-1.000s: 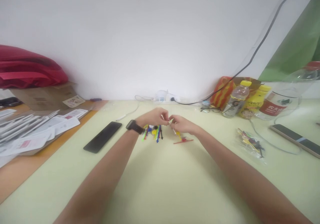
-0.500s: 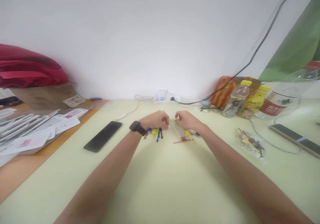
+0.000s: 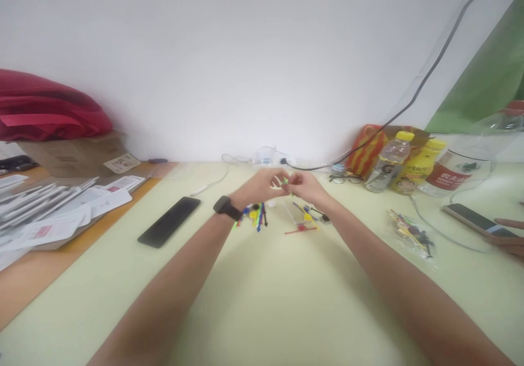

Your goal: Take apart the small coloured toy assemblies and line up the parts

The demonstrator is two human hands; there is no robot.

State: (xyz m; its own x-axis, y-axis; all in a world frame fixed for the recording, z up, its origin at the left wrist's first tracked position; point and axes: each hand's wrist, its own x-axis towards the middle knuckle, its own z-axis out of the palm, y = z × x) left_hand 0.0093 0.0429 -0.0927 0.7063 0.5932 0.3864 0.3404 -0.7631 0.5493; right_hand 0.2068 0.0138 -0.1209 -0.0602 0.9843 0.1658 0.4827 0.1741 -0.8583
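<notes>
Raised over the table, my left hand point(image 3: 264, 186) and my right hand point(image 3: 307, 187) meet fingertip to fingertip. Between them is a small bright green plastic piece point(image 3: 285, 181), pinched by both; its exact shape is blurred. My left wrist wears a black watch point(image 3: 226, 208). Below my left hand lie several small coloured plastic sticks with arrow-like ends point(image 3: 259, 221) and round pieces. Under my right hand are a red stick point(image 3: 301, 231), a clear strip point(image 3: 291, 213), and yellow, blue and black pieces point(image 3: 315, 213).
A black phone point(image 3: 170, 221) lies at left, beside papers point(image 3: 53, 208) and a cardboard box point(image 3: 73, 156). At right are a bag of coloured pieces point(image 3: 411, 235), bottles point(image 3: 387, 164) and another phone point(image 3: 470, 217), touched by another person's hand point(image 3: 511, 238). A power strip point(image 3: 268, 157) stands behind.
Both my hands have risen from the table and come together around the green piece. Another person's hand has appeared at the right edge, by the phone.
</notes>
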